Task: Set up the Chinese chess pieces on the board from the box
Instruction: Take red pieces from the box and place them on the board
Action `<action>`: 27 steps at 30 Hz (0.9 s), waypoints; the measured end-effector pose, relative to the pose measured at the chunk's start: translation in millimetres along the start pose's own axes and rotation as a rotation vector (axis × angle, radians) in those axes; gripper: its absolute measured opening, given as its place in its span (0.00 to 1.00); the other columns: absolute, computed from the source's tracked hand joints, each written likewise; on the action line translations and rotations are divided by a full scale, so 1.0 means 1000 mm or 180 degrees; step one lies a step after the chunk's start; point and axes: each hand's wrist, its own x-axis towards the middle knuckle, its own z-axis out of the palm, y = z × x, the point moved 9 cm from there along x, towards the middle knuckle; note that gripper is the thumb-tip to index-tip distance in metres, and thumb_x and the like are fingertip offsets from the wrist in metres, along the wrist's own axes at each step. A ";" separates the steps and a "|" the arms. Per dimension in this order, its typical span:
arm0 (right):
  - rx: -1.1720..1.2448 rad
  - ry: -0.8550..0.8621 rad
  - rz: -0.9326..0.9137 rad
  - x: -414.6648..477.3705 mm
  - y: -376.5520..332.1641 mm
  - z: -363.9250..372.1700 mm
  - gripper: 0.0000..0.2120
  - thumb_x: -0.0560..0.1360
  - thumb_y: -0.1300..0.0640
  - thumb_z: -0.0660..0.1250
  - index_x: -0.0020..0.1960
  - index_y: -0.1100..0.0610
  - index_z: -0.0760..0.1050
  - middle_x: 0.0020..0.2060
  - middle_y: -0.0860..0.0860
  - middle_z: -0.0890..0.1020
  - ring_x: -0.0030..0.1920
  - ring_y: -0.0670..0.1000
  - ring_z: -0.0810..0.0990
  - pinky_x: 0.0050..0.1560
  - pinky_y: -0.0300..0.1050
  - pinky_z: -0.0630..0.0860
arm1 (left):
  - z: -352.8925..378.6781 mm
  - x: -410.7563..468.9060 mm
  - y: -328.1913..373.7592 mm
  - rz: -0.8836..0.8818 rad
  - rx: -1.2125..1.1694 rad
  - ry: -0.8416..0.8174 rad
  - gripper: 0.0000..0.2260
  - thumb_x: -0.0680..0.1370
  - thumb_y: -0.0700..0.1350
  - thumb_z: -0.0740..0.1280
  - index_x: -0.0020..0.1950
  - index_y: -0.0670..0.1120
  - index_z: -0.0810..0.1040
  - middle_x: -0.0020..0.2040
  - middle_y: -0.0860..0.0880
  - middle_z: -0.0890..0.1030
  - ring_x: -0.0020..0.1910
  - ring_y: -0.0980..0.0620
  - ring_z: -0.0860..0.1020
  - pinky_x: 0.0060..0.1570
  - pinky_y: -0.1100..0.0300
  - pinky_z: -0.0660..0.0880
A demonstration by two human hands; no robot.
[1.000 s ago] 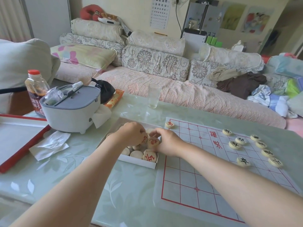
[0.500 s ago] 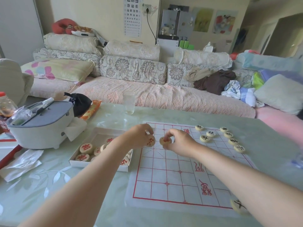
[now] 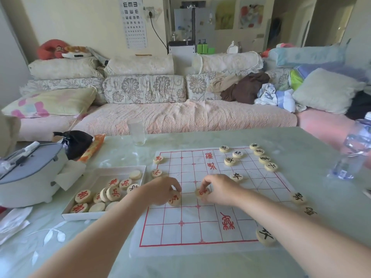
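Nearest us, a black-lettered piece [image 3: 265, 235] sits at the near right corner of the board [image 3: 200, 227], just on its red border. A little further in, both hands are low over the board's left-middle squares. The left hand [image 3: 160, 190] pinches a red-lettered piece [image 3: 174, 199] in its fingertips, and the right hand [image 3: 218, 189] pinches a second red piece [image 3: 201, 192] just beside it, the two discs close but apart. The board's long axis seems to run side to side, judging by the turned river lettering. The box [image 3: 104, 189] lies just off the board's left edge, so I'd say the left hand is the nearer one for the next fetch. Two red pieces [image 3: 157, 166] already stand along that left edge, and black pieces [image 3: 261, 157] cluster at the far right corner. Fingers cover most of both held characters, so I can't read them. The left forearm hides the box's corner nearest the board, and several discs inside show blank faces. Right of the board, a bottle [image 3: 355, 149] is blurred and cut off
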 end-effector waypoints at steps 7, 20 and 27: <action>0.0007 -0.0260 -0.0187 -0.006 -0.025 0.021 0.16 0.65 0.43 0.77 0.49 0.44 0.78 0.49 0.39 0.81 0.50 0.44 0.78 0.49 0.41 0.76 | 0.010 -0.002 -0.006 0.0030 -0.0268 0.0097 0.13 0.78 0.43 0.63 0.60 0.57 0.77 0.55 0.54 0.78 0.43 0.55 0.77 0.36 0.64 0.77; -0.0077 -0.0595 -0.0447 -0.036 -0.063 0.044 0.11 0.67 0.40 0.73 0.45 0.44 0.80 0.52 0.37 0.78 0.53 0.40 0.76 0.54 0.41 0.74 | -0.008 -0.008 -0.012 -0.0234 -0.0726 0.0602 0.08 0.78 0.47 0.65 0.55 0.54 0.79 0.49 0.52 0.79 0.40 0.52 0.78 0.41 0.59 0.77; 0.0399 0.0123 -0.0490 -0.021 -0.057 0.018 0.12 0.72 0.49 0.75 0.53 0.46 0.76 0.53 0.41 0.75 0.40 0.34 0.71 0.40 0.31 0.63 | -0.001 -0.021 -0.010 -0.0236 -0.1927 0.0327 0.12 0.75 0.47 0.71 0.56 0.47 0.77 0.46 0.48 0.84 0.43 0.49 0.84 0.41 0.59 0.81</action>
